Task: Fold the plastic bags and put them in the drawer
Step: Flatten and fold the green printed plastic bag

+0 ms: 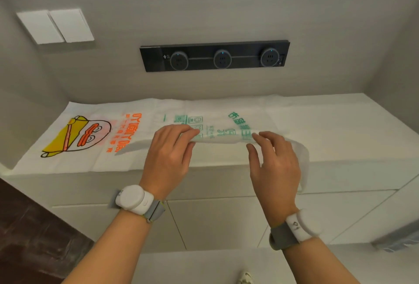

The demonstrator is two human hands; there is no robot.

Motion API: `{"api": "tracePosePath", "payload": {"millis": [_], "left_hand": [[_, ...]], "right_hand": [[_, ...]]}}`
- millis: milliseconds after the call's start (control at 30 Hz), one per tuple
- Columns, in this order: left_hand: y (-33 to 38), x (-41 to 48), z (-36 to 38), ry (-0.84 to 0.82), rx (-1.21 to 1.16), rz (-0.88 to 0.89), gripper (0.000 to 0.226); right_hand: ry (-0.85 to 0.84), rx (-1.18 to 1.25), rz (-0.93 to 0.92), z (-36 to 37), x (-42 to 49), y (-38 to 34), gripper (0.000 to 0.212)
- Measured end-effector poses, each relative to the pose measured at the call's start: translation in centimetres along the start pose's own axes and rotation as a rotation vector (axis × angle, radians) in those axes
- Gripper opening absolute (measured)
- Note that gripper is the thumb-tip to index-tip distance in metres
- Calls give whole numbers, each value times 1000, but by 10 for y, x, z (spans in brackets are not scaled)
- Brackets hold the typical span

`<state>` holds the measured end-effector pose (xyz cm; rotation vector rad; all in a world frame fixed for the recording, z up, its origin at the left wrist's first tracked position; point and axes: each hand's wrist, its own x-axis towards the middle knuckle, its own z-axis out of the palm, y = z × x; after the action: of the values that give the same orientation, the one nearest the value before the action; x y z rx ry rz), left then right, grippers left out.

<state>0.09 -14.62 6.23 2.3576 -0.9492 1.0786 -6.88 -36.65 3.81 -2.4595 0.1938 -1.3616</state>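
Observation:
A white plastic bag with green print [223, 135] lies across the middle of the white countertop [340, 124], its near edge lifted off the surface. My left hand [169, 149] pinches that lifted edge on the left side. At the bag's right side my right hand [272, 156] pinches the same edge, and a handle loop hangs over the counter's front past it. A second white bag with an orange and yellow cartoon print [79, 138] lies flat on the left of the counter. Closed drawer fronts [215, 220] sit below the counter.
A black socket strip [214, 56] with three round outlets is on the wall behind the counter. Two white wall switches [55, 26] are at the upper left. Dark wooden floor [29, 233] shows at the lower left. Both wrists carry white bands.

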Motion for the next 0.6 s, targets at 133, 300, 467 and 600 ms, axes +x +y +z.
{"api": "tracePosePath", "payload": {"millis": [133,300,467,600], "left_hand": [[-14,35,5,44,39,61,24],[-39,83,21,98,186,65,23],[-63,119,53,59,270,47,27],[-82,142,93,-67,341,-5,42]], "right_hand": [[39,23,1,15,34,-4,31],[63,37,-48,48,81,5,38],[51,25,-120,81,120,24,43],[-21,23,-120,113,145,48,45]]}}
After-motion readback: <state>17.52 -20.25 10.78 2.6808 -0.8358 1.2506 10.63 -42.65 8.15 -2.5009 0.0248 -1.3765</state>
